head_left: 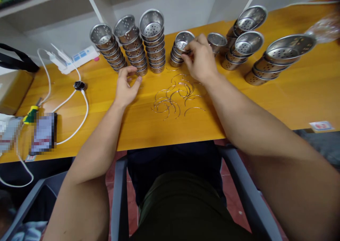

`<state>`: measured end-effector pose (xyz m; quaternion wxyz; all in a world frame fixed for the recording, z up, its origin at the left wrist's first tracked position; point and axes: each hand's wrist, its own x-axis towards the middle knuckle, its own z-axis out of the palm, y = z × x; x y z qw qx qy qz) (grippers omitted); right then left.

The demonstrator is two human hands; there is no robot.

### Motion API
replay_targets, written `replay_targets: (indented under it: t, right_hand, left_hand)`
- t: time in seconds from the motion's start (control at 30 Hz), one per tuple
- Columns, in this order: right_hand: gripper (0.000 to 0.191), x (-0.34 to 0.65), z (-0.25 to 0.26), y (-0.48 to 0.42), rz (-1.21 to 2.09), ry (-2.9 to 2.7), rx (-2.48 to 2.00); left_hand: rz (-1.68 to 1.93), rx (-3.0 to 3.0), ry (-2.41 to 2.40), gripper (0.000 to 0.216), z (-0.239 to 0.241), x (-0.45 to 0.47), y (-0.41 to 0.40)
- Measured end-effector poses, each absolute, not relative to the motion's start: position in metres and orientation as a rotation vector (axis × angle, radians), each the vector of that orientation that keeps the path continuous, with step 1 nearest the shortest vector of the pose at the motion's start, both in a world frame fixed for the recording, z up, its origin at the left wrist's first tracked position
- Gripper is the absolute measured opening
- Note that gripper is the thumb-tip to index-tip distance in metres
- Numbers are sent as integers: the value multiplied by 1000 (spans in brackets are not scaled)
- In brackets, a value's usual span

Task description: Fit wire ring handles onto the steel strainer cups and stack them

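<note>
My right hand (203,60) is at a short stack of perforated metal cups (183,42), its thumb and fingers closed on the right side of the top cup's rim. Part of that cup is hidden behind the fingers. My left hand (126,87) rests near the table beside the foot of a taller cup stack (132,44), thumb and fingers apart, with nothing seen in it. Between my hands lies a loose heap of thin curved wires (172,97). Just behind my right hand stands another metal cup (217,40).
Two more tall cup stacks (102,37) (152,23) stand at the back left. Leaning stacks (281,56) (245,48) are at the right. To the left are a power strip (79,60), white cables, a screwdriver (31,114) and a phone-like blurred object (44,133). Clear plastic (325,28) lies far right.
</note>
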<state>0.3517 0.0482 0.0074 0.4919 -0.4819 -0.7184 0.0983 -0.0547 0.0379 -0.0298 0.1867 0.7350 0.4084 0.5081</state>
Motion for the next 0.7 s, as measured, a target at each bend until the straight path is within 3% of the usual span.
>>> replay_targets:
  t: [0.2,0.33,0.5,0.7]
  right_hand:
    - [36,349,40,17,89,-1632,-1190]
    - [48,342,57,-8,50,-1719,-1128]
    - [69,303,42,-31,353,-1953,-900]
    - [64,269,26,-42,524,-2043,-649]
  left_hand:
    - [1437,2100,1078,83,-18,-48,28]
    - [1352,2156,970,93,-8,-32,9]
    - [1198,2162,844,117,-7,-6,-14]
    - [1123,2130,844,105,-9,-9,-13]
